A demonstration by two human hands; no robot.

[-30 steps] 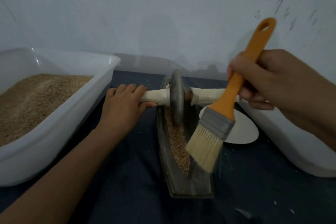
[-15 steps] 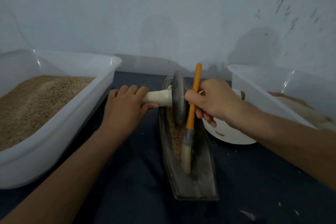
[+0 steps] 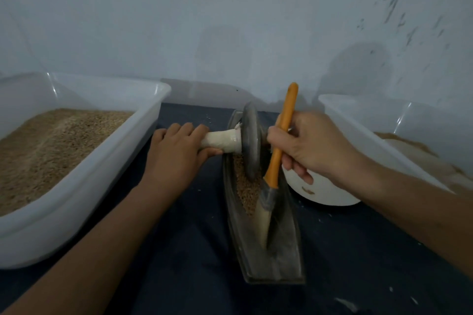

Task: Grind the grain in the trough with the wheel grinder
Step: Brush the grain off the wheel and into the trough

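Dark cloth surface [image 3: 194, 250]; two white tubs [image 3: 84, 202] [image 3: 399, 135]; trough [image 3: 276, 261]; white bowl [image 3: 330, 194].

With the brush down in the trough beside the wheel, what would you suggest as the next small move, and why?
Probably sweep the orange-handled brush, held by the right hand, toward the grey grinder wheel: its bristles rest on the dark boat-shaped trough's bare near end, while the grain lies beside the wheel, whose white handle the left hand grips.

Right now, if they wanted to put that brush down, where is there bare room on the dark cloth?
Bare cloth lies between the left tub and the trough, though the left forearm crosses it. More lies near right, in front of the white bowl, under the right forearm. It is crowded around the wheel grinder, where the left hand, right hand and brush meet.
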